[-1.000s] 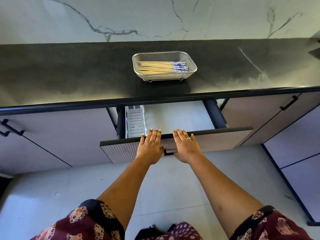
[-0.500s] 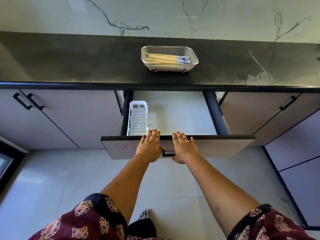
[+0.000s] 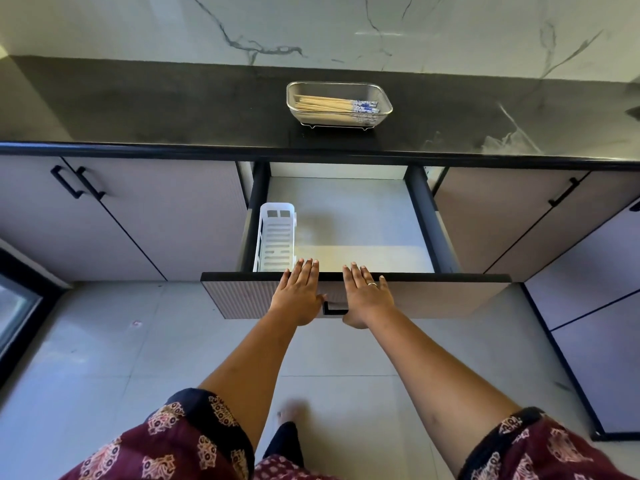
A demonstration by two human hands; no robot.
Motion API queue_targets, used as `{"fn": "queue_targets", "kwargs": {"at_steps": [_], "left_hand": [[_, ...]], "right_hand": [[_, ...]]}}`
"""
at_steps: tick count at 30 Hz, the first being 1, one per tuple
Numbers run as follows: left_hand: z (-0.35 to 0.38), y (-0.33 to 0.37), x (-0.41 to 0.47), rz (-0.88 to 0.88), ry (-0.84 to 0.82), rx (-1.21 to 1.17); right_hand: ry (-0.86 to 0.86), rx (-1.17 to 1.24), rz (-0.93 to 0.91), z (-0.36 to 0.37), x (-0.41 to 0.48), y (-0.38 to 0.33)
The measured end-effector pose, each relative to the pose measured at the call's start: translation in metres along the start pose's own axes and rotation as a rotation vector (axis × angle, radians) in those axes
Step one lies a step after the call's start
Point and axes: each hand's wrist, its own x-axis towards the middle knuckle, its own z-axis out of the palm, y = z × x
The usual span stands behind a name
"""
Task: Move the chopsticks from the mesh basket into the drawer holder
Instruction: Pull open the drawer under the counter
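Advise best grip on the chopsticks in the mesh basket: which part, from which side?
Grip the chopsticks as a bundle around the plain wooden shafts, near mid-length, coming down from above through the open top of the mesh basket. They lie flat, roughly parallel, patterned blue ends to the right, and the basket walls block a side approach. Close the fingers across the bundle's width.

hands (image 3: pixel 332 294) flat on open drawer (image 3: pixel 433 296) front, chopsticks (image 3: pixel 329 105) in mesh basket (image 3: pixel 382 98)
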Motion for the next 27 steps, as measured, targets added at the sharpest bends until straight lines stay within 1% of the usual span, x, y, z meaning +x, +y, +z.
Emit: {"fn": "queue_targets", "kwargs": {"at_steps": [11, 27], "left_hand": [[0.01, 0.007, -0.035, 0.014, -0.024, 0.006], [0.014, 0.013, -0.052, -0.005, -0.03, -0.012]], "right_hand": [[-0.027, -0.019, 0.001, 0.014, -0.035, -0.005], [-0.039, -0.019, 0.0, 0.02, -0.053, -0.006]]}}
